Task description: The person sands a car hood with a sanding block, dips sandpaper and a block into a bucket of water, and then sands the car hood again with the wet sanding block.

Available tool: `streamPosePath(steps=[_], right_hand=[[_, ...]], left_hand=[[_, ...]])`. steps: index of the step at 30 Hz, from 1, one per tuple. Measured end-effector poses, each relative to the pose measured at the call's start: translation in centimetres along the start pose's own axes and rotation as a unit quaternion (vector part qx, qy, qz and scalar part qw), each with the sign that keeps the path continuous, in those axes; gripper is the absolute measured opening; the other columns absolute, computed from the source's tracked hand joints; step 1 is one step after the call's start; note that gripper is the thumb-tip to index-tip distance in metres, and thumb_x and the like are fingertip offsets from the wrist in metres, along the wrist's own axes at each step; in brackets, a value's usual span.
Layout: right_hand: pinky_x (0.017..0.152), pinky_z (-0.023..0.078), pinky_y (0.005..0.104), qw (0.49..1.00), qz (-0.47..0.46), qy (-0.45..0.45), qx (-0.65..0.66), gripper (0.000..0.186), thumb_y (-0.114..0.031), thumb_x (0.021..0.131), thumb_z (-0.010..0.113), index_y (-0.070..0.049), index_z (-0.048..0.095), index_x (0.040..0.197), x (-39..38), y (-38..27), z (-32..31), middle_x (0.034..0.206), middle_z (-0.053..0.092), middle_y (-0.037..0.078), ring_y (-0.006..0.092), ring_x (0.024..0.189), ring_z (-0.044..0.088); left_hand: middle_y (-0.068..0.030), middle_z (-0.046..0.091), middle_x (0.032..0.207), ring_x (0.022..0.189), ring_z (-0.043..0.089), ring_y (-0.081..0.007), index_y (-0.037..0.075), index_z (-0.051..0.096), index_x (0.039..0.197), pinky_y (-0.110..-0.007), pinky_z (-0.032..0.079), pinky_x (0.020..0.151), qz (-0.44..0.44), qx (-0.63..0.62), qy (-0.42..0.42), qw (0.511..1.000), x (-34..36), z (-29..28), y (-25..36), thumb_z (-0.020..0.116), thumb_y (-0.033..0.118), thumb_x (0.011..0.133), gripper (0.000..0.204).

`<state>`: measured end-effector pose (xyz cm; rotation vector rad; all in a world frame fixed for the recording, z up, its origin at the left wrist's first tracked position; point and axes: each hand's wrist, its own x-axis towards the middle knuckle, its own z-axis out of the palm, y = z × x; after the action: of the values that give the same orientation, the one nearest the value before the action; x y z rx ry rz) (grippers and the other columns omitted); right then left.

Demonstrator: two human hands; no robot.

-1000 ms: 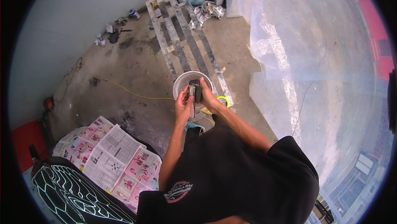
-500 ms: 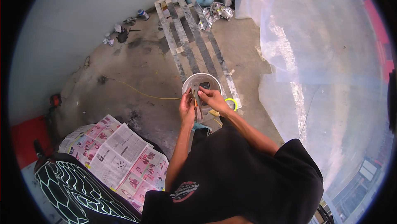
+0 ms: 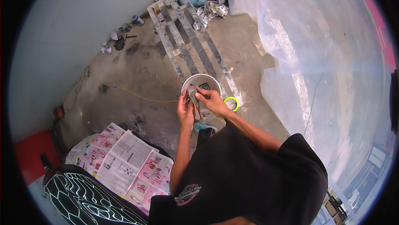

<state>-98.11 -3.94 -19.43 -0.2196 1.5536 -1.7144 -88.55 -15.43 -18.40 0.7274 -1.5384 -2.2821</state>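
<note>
Both hands are together over a white round bucket (image 3: pixel 209 75). Between them is a grey, flat, strip-like piece (image 3: pixel 192 92), whose exact kind I cannot make out. My left hand (image 3: pixel 185 108) is closed along its left side. My right hand (image 3: pixel 210 101) pinches its upper part with thumb and fingers. A bit of orange shows under the piece, near the left fingers. Behind the fingers, a dark rectangular object (image 3: pixel 204 86) shows inside the bucket. Just right of the bucket is a bright yellow-green ring (image 3: pixel 237 105).
A long paint-stained slatted wooden rack (image 3: pixel 176 52) stretches away beyond the bucket. Newspaper sheets (image 3: pixel 120 158) cover a dark panel with pale line patterns (image 3: pixel 89 198) at lower left. Translucent plastic sheeting (image 3: pixel 332 83) hangs on the right. A yellow cord (image 3: pixel 141 97) crosses the floor.
The view has shifted slightly. The grey piece has turned a little in my fingers, and both hands still hold it over the bucket.
</note>
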Motion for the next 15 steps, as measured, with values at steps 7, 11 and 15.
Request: streamPosePath(steps=[7, 11, 15], right_hand=[[0.102, 0.047, 0.0270, 1.000, -0.011, -0.018, 0.007, 0.052, -0.022, 0.104, 0.067, 0.003, 0.053, 0.147, -0.2, -1.0, 0.2, 0.130, 0.068, 0.007, 0.0097, 0.117, 0.058], [0.100, 0.051, 0.0311, 0.999, -0.023, -0.034, -0.019, 0.060, -0.026, 0.099, 0.074, 0.010, 0.054, 0.142, -0.1, -1.6, -0.2, 0.130, 0.069, 0.017, 0.0152, 0.116, 0.064], [0.093, 0.057, 0.0350, 0.997, -0.026, -0.042, -0.053, 0.067, -0.029, 0.092, 0.081, 0.015, 0.057, 0.136, 0.1, -1.7, -1.0, 0.122, 0.071, 0.024, 0.0221, 0.111, 0.070]], left_hand=[[-0.0096, 0.049, 0.152, 0.137, 0.050, -0.0205, 0.000, 0.046, 0.151, -0.035, 0.039, 0.115, 0.022, 0.025, 0.007, 0.999, -0.4, -0.2, 0.1, 0.057, 0.001, 0.103, 0.049], [-0.0113, 0.050, 0.152, 0.140, 0.049, -0.0205, 0.001, 0.048, 0.150, -0.035, 0.039, 0.116, 0.087, 0.085, 0.014, 0.992, -0.3, -0.5, -0.1, 0.056, 0.005, 0.104, 0.047], [-0.0111, 0.052, 0.150, 0.139, 0.050, -0.0206, 0.000, 0.050, 0.149, -0.036, 0.040, 0.116, 0.063, 0.045, -0.004, 0.997, -0.2, -0.7, 0.1, 0.057, 0.008, 0.104, 0.046]])
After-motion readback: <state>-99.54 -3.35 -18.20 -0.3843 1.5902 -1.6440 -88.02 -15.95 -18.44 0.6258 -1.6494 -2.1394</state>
